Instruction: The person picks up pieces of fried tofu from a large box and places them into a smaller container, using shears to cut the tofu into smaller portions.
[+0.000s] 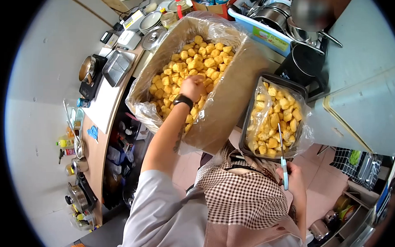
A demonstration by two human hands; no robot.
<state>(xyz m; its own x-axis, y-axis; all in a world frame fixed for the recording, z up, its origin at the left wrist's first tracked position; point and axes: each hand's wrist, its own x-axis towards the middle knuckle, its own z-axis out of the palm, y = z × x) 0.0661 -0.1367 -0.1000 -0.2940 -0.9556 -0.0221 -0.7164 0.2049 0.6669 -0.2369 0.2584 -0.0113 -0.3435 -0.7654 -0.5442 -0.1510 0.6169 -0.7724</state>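
Observation:
My left hand [192, 87] reaches into a large cardboard box [231, 98] lined with clear plastic. Its fingers curl in among yellow, rounded chunks of food [210, 62]; whether they grip a chunk is hidden. A black band circles that wrist. My right hand [293, 176], near my checked apron [239, 191], is closed around the light blue handle of what look like scissors [284, 170]. Their metal blade points away from me, over a dark tray [245, 132]. An open clear plastic bag [306, 135] with more yellow chunks lies in this tray.
Beyond the tray stands a black pitcher [303, 61], near a blue bin [257, 25] of pots and utensils. A pale cabinet [364, 104] borders the right. On the left, a counter [94, 159] holds a metal pan [117, 67], bottles and cookware.

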